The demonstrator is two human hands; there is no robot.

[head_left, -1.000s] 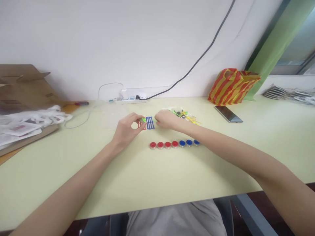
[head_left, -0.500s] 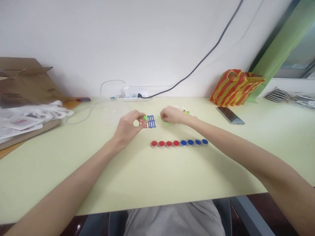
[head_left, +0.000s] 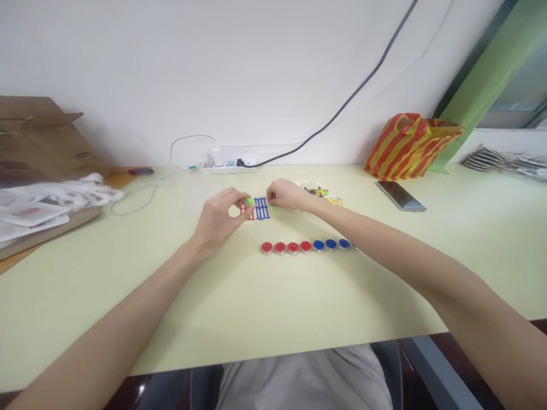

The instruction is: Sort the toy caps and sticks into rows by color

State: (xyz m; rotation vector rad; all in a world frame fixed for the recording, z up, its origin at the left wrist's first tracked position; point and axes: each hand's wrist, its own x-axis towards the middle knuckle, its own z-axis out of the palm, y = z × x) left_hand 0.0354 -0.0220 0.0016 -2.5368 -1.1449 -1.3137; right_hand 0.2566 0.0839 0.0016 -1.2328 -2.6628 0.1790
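Note:
Pinched between the thumb and fingers of my left hand [head_left: 219,217] are small bright green plastic pieces [head_left: 250,201]. They hover over a row of red plastic sticks [head_left: 252,215], partly hidden by the hand. Right beside these lie several blue plastic sticks [head_left: 262,208] set side by side. My right hand [head_left: 287,194] is closed, its fingertips down at a thin green plastic stick [head_left: 273,210] just right of the blue ones. Nearer me stands a row of small clear round pieces with red tops [head_left: 293,247] and blue tops [head_left: 331,244]; my right forearm covers its right end.
Behind my right wrist is a clear tray with black and yellow small parts [head_left: 323,193]. A phone [head_left: 400,196] and a striped bag [head_left: 404,148] are at the right. A power strip [head_left: 228,166] lies by the wall; a cardboard box [head_left: 43,136] and white plastic bags [head_left: 64,199] are left.
My right hand has moved left to the blue sticks, with the green stick at its fingertips. More of the tray of parts shows behind it. My left hand keeps its pinch.

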